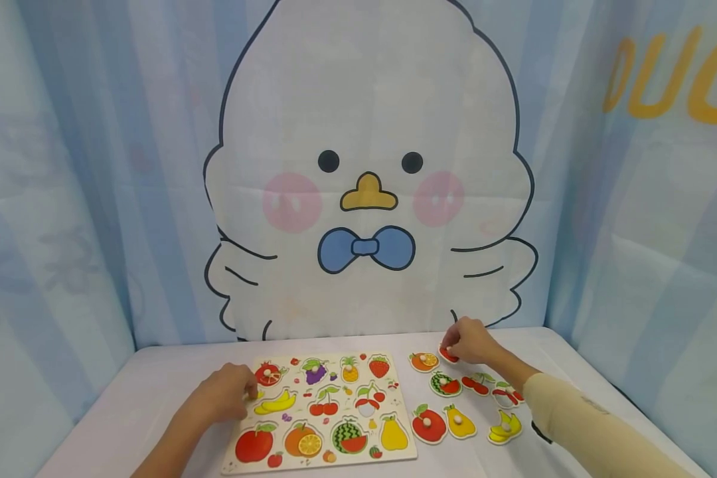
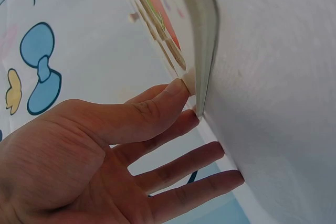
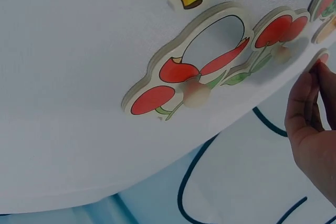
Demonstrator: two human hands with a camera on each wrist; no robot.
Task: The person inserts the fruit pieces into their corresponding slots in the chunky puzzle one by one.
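Observation:
A wooden fruit puzzle board [image 1: 328,458] lies on the table's left half. My left hand [image 1: 230,392] is at its left edge; in the left wrist view, thumb and index finger pinch the edge while the other fingers stay extended. At the far right, my right hand [image 1: 472,342] pinches a red fruit puzzle piece [image 1: 448,354]; its picture is mostly hidden by the fingers. Near that hand lie the orange piece [image 1: 424,362], watermelon piece [image 1: 446,384] and cherry piece [image 1: 479,384]. Wooden knobs [image 2: 133,18] stick up from the board.
Below the right forearm lie a red-and-white fruit piece [image 3: 218,45] and a banana piece [image 1: 504,428]. An apple piece [image 1: 428,425] and a pear piece [image 1: 460,423] sit just right of the board. Behind the table hangs a curtain [image 1: 364,299] with a cartoon duck.

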